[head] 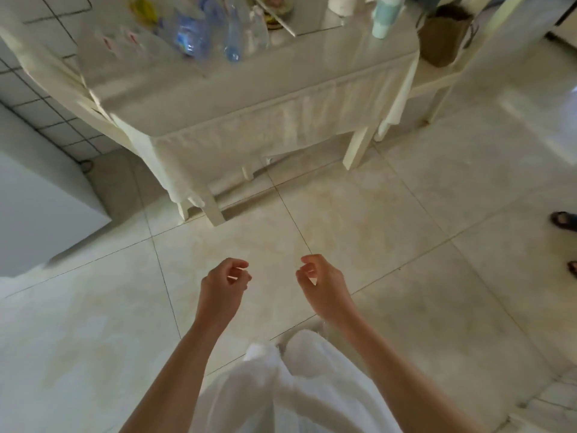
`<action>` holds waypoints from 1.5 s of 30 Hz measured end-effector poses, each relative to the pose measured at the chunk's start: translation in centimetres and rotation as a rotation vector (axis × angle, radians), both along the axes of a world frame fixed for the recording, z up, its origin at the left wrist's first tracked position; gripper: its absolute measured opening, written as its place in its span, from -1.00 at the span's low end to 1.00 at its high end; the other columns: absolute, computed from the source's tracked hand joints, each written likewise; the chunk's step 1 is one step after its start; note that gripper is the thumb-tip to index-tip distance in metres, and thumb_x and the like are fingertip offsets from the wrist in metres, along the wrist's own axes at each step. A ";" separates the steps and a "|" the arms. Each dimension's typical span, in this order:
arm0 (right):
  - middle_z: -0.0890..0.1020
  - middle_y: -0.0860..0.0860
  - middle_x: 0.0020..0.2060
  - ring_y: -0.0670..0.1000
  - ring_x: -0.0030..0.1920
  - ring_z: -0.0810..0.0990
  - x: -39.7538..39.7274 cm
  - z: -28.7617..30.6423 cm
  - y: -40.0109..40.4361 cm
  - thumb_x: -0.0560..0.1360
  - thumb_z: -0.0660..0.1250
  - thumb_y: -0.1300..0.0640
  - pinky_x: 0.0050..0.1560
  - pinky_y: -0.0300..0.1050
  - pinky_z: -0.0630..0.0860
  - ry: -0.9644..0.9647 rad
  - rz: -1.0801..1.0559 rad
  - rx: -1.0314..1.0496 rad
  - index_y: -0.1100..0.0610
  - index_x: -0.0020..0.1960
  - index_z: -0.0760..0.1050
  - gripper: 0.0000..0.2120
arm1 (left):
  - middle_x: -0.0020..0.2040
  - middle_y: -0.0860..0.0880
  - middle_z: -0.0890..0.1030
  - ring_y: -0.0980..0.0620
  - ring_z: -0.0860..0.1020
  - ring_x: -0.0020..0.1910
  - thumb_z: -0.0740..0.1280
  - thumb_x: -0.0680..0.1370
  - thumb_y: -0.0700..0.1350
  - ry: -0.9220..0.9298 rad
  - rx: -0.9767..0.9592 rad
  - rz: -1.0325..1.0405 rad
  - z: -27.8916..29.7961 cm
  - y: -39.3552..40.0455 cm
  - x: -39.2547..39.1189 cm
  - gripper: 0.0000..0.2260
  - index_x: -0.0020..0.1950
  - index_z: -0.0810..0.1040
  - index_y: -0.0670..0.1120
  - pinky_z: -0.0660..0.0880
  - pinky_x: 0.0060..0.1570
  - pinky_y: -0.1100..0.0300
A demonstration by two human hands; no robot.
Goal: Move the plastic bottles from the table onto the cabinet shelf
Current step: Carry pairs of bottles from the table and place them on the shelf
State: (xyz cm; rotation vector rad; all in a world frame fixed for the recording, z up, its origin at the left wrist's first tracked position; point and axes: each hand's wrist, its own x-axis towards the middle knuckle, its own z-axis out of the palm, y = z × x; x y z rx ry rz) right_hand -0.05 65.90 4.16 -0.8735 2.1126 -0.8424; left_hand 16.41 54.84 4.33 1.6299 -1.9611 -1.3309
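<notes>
Several clear plastic bottles (215, 29), some with blue labels, stand or lean at the far side of a white table (265, 89) covered with a pale cloth, at the top of the view. My left hand (223, 287) and my right hand (321, 284) hang in front of me over the tiled floor, well short of the table. Both hands hold nothing, with fingers loosely curled and apart. The cabinet shelf is out of view.
A white appliance or cabinet corner (40, 214) stands at the left. On the table are a pale teal bottle (384, 17) and a paper roll (342, 3). A brown bag (443, 35) rests on a lower bench at the right. Another person's sandalled feet (565, 220) show at the right edge.
</notes>
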 end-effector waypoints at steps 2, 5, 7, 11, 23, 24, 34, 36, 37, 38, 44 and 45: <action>0.62 -0.04 0.05 -0.08 0.08 0.57 -1.4 -0.3 -2.7 0.55 0.26 0.05 0.09 -0.25 0.46 0.010 0.036 0.011 0.08 0.27 0.42 -0.70 | -0.22 0.07 0.68 0.23 0.63 -0.32 0.30 0.55 -0.17 0.008 0.024 0.043 -0.4 -1.9 -1.0 -0.87 -0.02 0.60 0.04 0.48 -0.28 0.34; 0.62 -0.03 0.05 -0.06 0.08 0.58 -4.1 -0.5 -6.6 0.55 0.26 0.06 0.12 -0.18 0.50 0.023 0.087 0.017 0.10 0.27 0.42 -0.69 | -0.21 0.06 0.68 0.17 0.65 -0.30 0.30 0.56 -0.18 0.023 0.046 0.081 -0.7 -4.8 -3.5 -0.87 0.00 0.61 0.00 0.50 -0.24 0.30; 0.62 0.00 0.04 -0.03 0.08 0.58 -6.4 -0.5 -9.4 0.55 0.27 0.08 0.12 -0.18 0.48 0.021 0.107 0.004 0.13 0.26 0.43 -0.70 | -0.21 0.05 0.68 0.14 0.65 -0.29 0.30 0.55 -0.18 0.030 0.042 0.109 -0.6 -7.2 -5.9 -0.88 0.00 0.61 -0.01 0.49 -0.24 0.29; 0.61 0.01 0.05 -0.02 0.08 0.58 -11.2 0.4 -15.1 0.56 0.26 0.08 0.14 -0.15 0.49 0.028 0.169 -0.003 0.14 0.27 0.42 -0.69 | -0.20 0.04 0.68 0.13 0.65 -0.29 0.30 0.54 -0.18 0.038 0.030 0.168 0.4 -12.2 -11.0 -0.88 -0.01 0.60 -0.01 0.48 -0.25 0.30; 0.61 0.01 0.00 0.01 0.03 0.57 -19.4 1.4 -31.3 0.54 0.27 0.05 0.04 -0.15 0.48 0.057 0.275 -0.028 0.15 0.22 0.44 -0.71 | -0.18 0.01 0.68 0.04 0.66 -0.28 0.33 0.53 -0.19 0.074 0.099 0.268 0.8 -24.9 -18.9 -0.88 -0.03 0.59 0.01 0.52 -0.24 0.19; 0.61 0.01 0.00 0.00 0.03 0.57 -19.9 1.2 -32.8 0.54 0.27 0.06 0.02 -0.17 0.47 0.053 0.274 -0.028 0.14 0.22 0.44 -0.71 | -0.19 0.00 0.68 0.04 0.66 -0.29 0.33 0.53 -0.20 0.078 0.095 0.268 0.6 -26.4 -19.4 -0.88 -0.04 0.59 0.01 0.52 -0.23 0.18; 0.62 0.04 -0.01 0.05 0.02 0.59 -23.1 1.1 -48.3 0.54 0.29 0.08 0.07 -0.07 0.51 0.058 0.221 -0.021 0.17 0.24 0.45 -0.69 | -0.17 -0.05 0.67 0.00 0.64 -0.30 0.31 0.53 -0.23 0.091 0.104 0.187 0.1 -42.9 -22.6 -0.83 -0.07 0.56 0.05 0.47 -0.32 0.22; 0.63 0.07 0.01 0.06 0.02 0.59 -24.0 1.1 -51.6 0.54 0.30 0.08 0.09 -0.04 0.51 0.063 0.201 -0.008 0.19 0.23 0.45 -0.69 | -0.16 -0.06 0.67 -0.02 0.65 -0.27 0.31 0.51 -0.22 0.069 0.097 0.146 0.1 -46.6 -23.6 -0.84 -0.07 0.56 0.06 0.50 -0.29 0.19; 0.63 0.08 0.01 0.07 0.03 0.59 -24.2 1.2 -52.1 0.54 0.30 0.08 0.10 -0.02 0.52 0.065 0.198 -0.006 0.19 0.23 0.46 -0.69 | -0.15 -0.07 0.67 -0.05 0.65 -0.24 0.32 0.51 -0.22 0.065 0.097 0.130 0.2 -47.3 -23.9 -0.85 -0.07 0.57 0.05 0.53 -0.25 0.14; 0.63 0.09 0.01 0.08 0.03 0.60 -24.7 1.2 -53.4 0.53 0.30 0.09 0.11 0.00 0.52 0.066 0.180 -0.005 0.20 0.22 0.46 -0.69 | -0.14 -0.10 0.67 -0.10 0.65 -0.20 0.32 0.50 -0.22 0.063 0.095 0.114 0.1 -48.7 -24.5 -0.86 -0.06 0.57 0.03 0.55 -0.17 0.08; 0.66 0.10 -0.02 0.10 0.02 0.62 -28.9 1.2 -60.7 0.51 0.33 0.10 0.11 -0.05 0.50 0.090 0.068 0.016 0.20 0.18 0.49 -0.72 | -0.12 -0.15 0.66 -0.16 0.63 -0.14 0.36 0.48 -0.26 0.038 0.060 0.060 -0.1 -56.8 -29.3 -0.87 0.00 0.62 -0.12 0.53 -0.03 0.06; 0.66 0.11 -0.02 0.10 0.02 0.62 -29.8 1.1 -61.8 0.51 0.33 0.11 0.12 -0.04 0.50 0.093 0.059 0.022 0.20 0.18 0.49 -0.72 | -0.11 -0.14 0.66 -0.15 0.62 -0.14 0.37 0.48 -0.26 0.035 0.058 0.054 -0.1 -57.9 -30.1 -0.87 0.00 0.62 -0.12 0.51 -0.04 0.08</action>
